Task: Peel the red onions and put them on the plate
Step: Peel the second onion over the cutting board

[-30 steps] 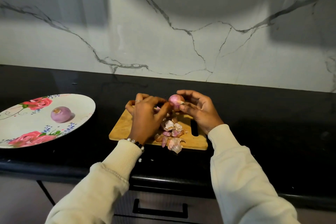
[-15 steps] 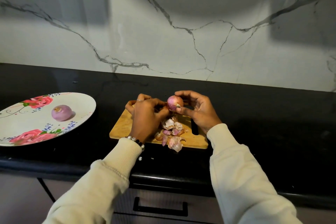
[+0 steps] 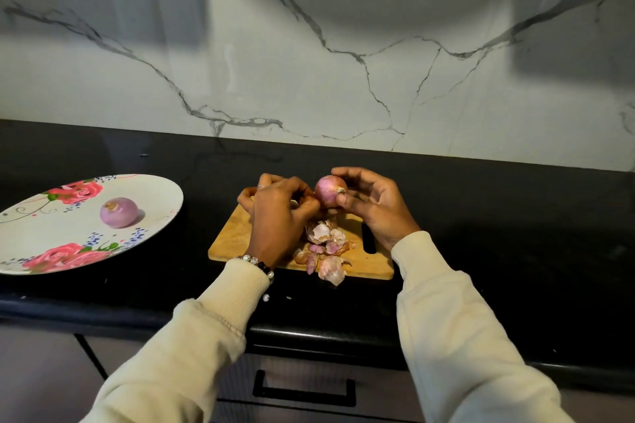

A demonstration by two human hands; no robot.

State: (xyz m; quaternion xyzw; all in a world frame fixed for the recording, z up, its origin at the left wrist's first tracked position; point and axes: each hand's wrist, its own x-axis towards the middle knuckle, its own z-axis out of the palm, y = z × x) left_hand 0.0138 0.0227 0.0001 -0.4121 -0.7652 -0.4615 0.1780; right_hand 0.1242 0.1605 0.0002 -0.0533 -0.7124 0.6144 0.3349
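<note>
Head view, looking down at our two hands over a rectangular wooden cutting board [image 3: 237, 233] on a black stone countertop [image 3: 498, 223]. Our right hand [image 3: 372, 206] curls its fingers and thumb around a round, partly skinned red onion [image 3: 329, 191], held above the far edge of the board; the thumb presses on the onion's near right side beside its pale, ragged tip. That tip faces right and toward us, so the onion's long axis runs roughly from far left to near right, though the bulb is close to round. Our left hand [image 3: 278, 213] sits just beside the onion on its left, fingers bent tightly inward with the thumb tip meeting the onion's lower left side; we cannot tell whether it pinches a strip of skin. The two hands are close together, nearly touching at the onion. Below them a heap of papery pink and brown onion skins [image 3: 324, 247] lies on the board, spilling over its near edge. Well to the left, a peeled purple onion [image 3: 118, 212] rests on an oval white plate with pink roses [image 3: 41, 237].
</note>
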